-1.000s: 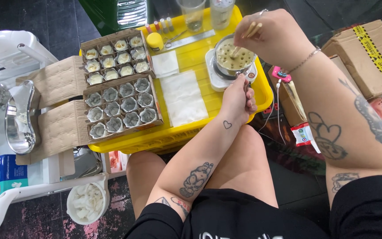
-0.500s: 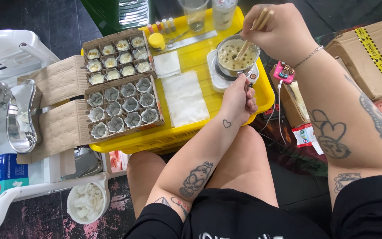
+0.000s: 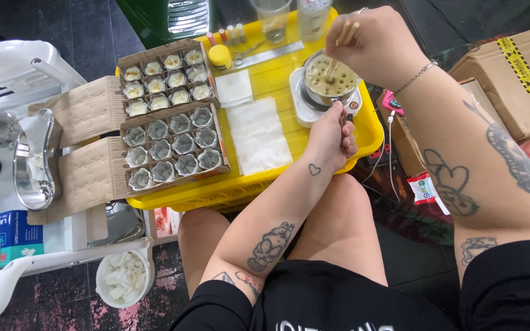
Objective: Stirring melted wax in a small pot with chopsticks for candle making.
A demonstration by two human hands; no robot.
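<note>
My right hand (image 3: 378,46) holds two wooden sticks (image 3: 340,43) upright, their tips dipped into a small metal pot (image 3: 332,83) of pale bubbling liquid. The pot stands on a white hot plate (image 3: 305,104) on a yellow crate top (image 3: 277,73). My left hand (image 3: 331,138) grips the pot's handle at the near rim. Left of the pot lie two white paper sheets (image 3: 257,132). Further left, two cardboard boxes (image 3: 170,144) hold rows of small flower-shaped cups, cream in the far box and grey in the near one.
A clear cup (image 3: 274,21), a bottle (image 3: 313,18), a small yellow jar (image 3: 220,56), little vials and scissors stand at the crate's far edge. A metal kidney dish (image 3: 32,162) and a blue glove box (image 3: 4,239) sit left. Cardboard boxes (image 3: 510,76) lie right. A white tub (image 3: 122,279) is below.
My right hand has shifted slightly, moving the sticks within the pot. My left hand stays on the pot's handle.
</note>
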